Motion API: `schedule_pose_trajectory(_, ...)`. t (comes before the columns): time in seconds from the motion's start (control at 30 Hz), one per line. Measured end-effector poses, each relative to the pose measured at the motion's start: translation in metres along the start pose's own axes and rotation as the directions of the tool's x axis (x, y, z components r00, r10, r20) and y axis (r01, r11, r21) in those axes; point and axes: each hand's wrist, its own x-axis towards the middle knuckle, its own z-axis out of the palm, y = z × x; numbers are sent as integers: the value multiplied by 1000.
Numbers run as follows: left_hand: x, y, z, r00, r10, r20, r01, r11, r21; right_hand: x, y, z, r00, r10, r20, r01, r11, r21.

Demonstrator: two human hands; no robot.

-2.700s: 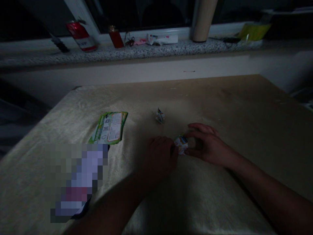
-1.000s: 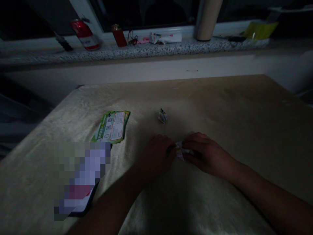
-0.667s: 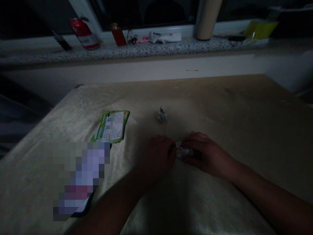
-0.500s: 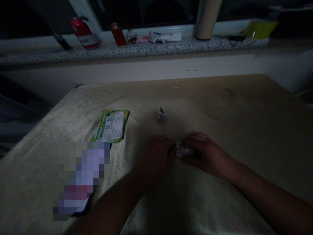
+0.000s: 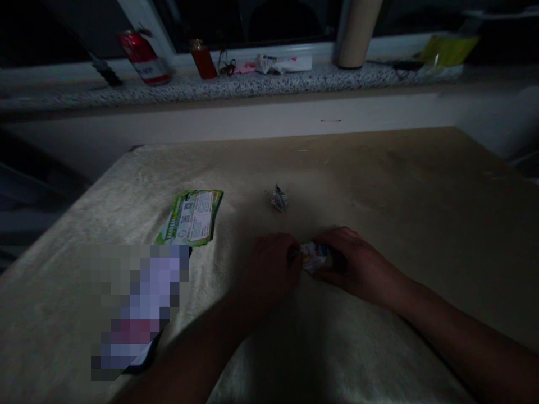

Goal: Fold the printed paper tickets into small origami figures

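Between my hands, low over the tabletop, is a small piece of folded printed paper [image 5: 314, 256], white with coloured print. My left hand [image 5: 273, 269] pinches its left edge, the fingertips partly in shadow. From the other side my right hand [image 5: 353, 258] grips it with thumb and fingers, hiding its right end. Beyond the hands stands a small folded paper piece [image 5: 279, 198] with a pointed top and similar print. To the left lies a stack of green printed cards [image 5: 191, 217].
A phone [image 5: 147, 308], blurred out by pixel blocks, lies beside my left forearm. The table [image 5: 400, 185] has a beige cloth-like cover. On the speckled windowsill [image 5: 244, 90] stand a red can [image 5: 144, 59], a red bottle [image 5: 204, 60] and a tan cylinder [image 5: 357, 36].
My left hand has shifted slightly left, and my right fingers have moved a little on the paper. More of its printed surface shows. The other things have not moved.
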Motion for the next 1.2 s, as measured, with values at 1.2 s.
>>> schedule_pose_trajectory(1.2, 3, 3, -3, 998, -50, 34, 52, 998, -46, 1, 1, -2, 1000, 7, 11, -7, 998, 63)
